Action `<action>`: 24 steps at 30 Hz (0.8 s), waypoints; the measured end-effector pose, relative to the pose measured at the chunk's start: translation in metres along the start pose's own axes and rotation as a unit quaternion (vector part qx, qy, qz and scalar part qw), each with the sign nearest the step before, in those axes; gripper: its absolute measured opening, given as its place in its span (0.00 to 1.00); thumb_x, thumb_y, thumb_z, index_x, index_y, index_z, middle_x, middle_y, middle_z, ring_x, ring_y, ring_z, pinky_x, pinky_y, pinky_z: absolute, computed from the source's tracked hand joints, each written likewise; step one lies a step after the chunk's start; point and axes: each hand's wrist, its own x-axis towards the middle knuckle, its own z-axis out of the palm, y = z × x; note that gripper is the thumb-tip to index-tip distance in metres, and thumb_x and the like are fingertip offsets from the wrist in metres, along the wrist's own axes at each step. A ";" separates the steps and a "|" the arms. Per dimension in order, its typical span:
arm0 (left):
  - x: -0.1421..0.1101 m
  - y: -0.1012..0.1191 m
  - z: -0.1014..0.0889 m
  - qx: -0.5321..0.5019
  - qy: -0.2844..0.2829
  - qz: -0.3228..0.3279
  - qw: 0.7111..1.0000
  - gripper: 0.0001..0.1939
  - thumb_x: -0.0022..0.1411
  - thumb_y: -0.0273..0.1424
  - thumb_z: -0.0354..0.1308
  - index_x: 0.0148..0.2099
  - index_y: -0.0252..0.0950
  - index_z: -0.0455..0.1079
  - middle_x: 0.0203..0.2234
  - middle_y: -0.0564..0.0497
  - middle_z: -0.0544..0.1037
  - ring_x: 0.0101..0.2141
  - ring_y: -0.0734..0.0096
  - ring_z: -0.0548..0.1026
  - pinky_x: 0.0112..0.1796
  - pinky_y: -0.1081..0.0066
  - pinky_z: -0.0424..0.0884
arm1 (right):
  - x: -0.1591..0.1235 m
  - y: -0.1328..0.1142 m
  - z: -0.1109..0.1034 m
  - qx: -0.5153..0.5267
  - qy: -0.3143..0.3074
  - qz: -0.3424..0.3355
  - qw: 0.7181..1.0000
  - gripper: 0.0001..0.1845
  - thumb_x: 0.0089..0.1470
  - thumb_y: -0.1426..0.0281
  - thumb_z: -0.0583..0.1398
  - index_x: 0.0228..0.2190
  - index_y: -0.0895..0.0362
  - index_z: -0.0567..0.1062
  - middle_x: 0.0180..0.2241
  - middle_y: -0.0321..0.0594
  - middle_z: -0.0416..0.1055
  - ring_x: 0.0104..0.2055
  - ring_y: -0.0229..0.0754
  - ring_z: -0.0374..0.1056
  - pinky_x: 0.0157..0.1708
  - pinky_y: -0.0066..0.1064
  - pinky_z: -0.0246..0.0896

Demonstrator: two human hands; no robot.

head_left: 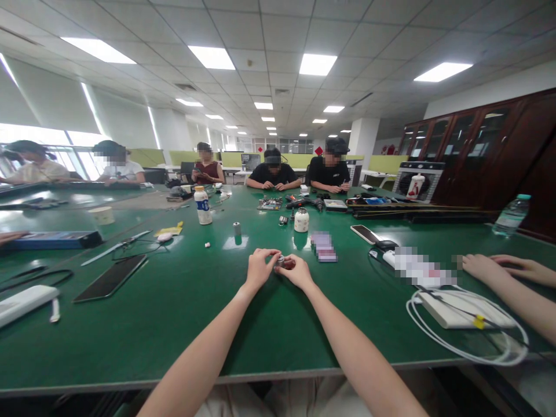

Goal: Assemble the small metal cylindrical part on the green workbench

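Note:
My left hand [259, 267] and my right hand [299, 271] meet above the green table [174, 336]. Between their fingertips is a small silvery cylindrical metal part [281, 260], partly covered by the fingers. Both hands are closed around it, thumbs and fingers pinching from either side. Just beyond my left hand a similar grey metal cylinder [237, 229] stands upright. A small white piece [207, 245] lies to its left. Past my right hand stands a white patterned bottle [301, 220], and a pinkish blurred flat item [324, 247] lies to the right.
On the left lie a dark phone [110, 278] and a white power strip [28, 304]. To the right are a coiled white cable [410, 313], a white box [464, 310] and another person's hands [490, 267]. A milk bottle [202, 205] stands further back. Several people sit around the table.

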 end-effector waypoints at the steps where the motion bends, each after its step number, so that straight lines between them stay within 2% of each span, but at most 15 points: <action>1: 0.001 0.000 0.000 0.004 -0.004 0.004 1.000 0.09 0.63 0.34 0.57 0.39 0.40 0.79 0.36 0.50 0.83 0.39 0.62 0.75 0.44 0.63 0.67 | 0.000 0.000 0.000 0.002 -0.002 0.000 1.000 0.17 0.39 0.63 0.70 0.32 0.55 0.76 0.30 0.39 0.79 0.34 0.44 0.76 0.37 0.33 0.70; 5: 0.003 0.001 -0.002 0.017 -0.030 0.015 0.999 0.10 0.63 0.35 0.56 0.40 0.41 0.79 0.37 0.49 0.82 0.40 0.62 0.75 0.45 0.61 0.67 | 0.000 0.001 0.000 0.006 -0.004 0.002 1.000 0.17 0.39 0.63 0.70 0.33 0.55 0.76 0.31 0.39 0.79 0.35 0.44 0.76 0.38 0.34 0.70; 9: 0.003 0.000 -0.003 0.008 -0.067 -0.003 0.998 0.12 0.63 0.35 0.54 0.41 0.41 0.79 0.38 0.49 0.82 0.43 0.61 0.73 0.48 0.60 0.66 | 0.002 0.003 0.002 0.009 -0.009 0.008 1.000 0.17 0.38 0.68 0.69 0.35 0.55 0.77 0.31 0.38 0.79 0.35 0.43 0.76 0.40 0.35 0.71; 12: 0.000 -0.001 -0.002 -0.038 -0.078 -0.060 0.994 0.16 0.63 0.34 0.54 0.52 0.41 0.74 0.45 0.49 0.80 0.44 0.63 0.73 0.49 0.61 0.67 | 0.006 -0.003 0.000 0.050 -0.016 0.000 0.999 0.23 0.41 0.75 0.65 0.43 0.55 0.76 0.36 0.39 0.79 0.38 0.42 0.75 0.42 0.33 0.71; 15: -0.004 -0.002 -0.001 -0.058 -0.095 -0.104 0.988 0.28 0.57 0.35 0.61 0.60 0.41 0.66 0.47 0.48 0.78 0.45 0.62 0.74 0.50 0.60 0.67 | 0.010 -0.013 -0.004 0.063 0.005 -0.020 0.998 0.23 0.48 0.76 0.58 0.47 0.53 0.76 0.43 0.40 0.78 0.43 0.41 0.74 0.44 0.33 0.70; 17: -0.007 -0.003 0.000 -0.028 -0.110 -0.096 0.989 0.29 0.54 0.35 0.64 0.59 0.41 0.67 0.44 0.48 0.79 0.47 0.60 0.73 0.51 0.58 0.66 | 0.009 -0.019 -0.006 0.018 0.006 -0.038 0.999 0.17 0.53 0.71 0.58 0.43 0.52 0.79 0.43 0.39 0.78 0.43 0.42 0.73 0.45 0.34 0.69; 19: -0.009 -0.003 0.001 0.009 -0.116 -0.083 0.990 0.24 0.54 0.35 0.64 0.54 0.41 0.72 0.42 0.49 0.80 0.47 0.59 0.73 0.51 0.58 0.66 | 0.007 -0.024 -0.007 -0.044 0.000 -0.053 0.998 0.12 0.55 0.66 0.59 0.39 0.51 0.81 0.41 0.39 0.79 0.41 0.43 0.73 0.45 0.35 0.68; 21: -0.010 -0.003 0.001 0.028 -0.118 -0.076 0.990 0.19 0.55 0.35 0.63 0.51 0.41 0.74 0.41 0.49 0.80 0.47 0.59 0.73 0.50 0.59 0.67 | 0.006 -0.028 -0.005 -0.087 0.007 -0.053 0.995 0.11 0.55 0.63 0.60 0.36 0.51 0.82 0.39 0.38 0.79 0.39 0.43 0.73 0.43 0.34 0.68; 24: -0.010 -0.003 0.001 0.037 -0.119 -0.070 0.990 0.20 0.55 0.37 0.63 0.50 0.40 0.75 0.40 0.48 0.81 0.46 0.58 0.74 0.48 0.61 0.68 | 0.008 -0.030 -0.003 -0.098 0.036 -0.044 0.994 0.11 0.56 0.63 0.60 0.35 0.52 0.82 0.36 0.39 0.79 0.38 0.43 0.74 0.42 0.32 0.68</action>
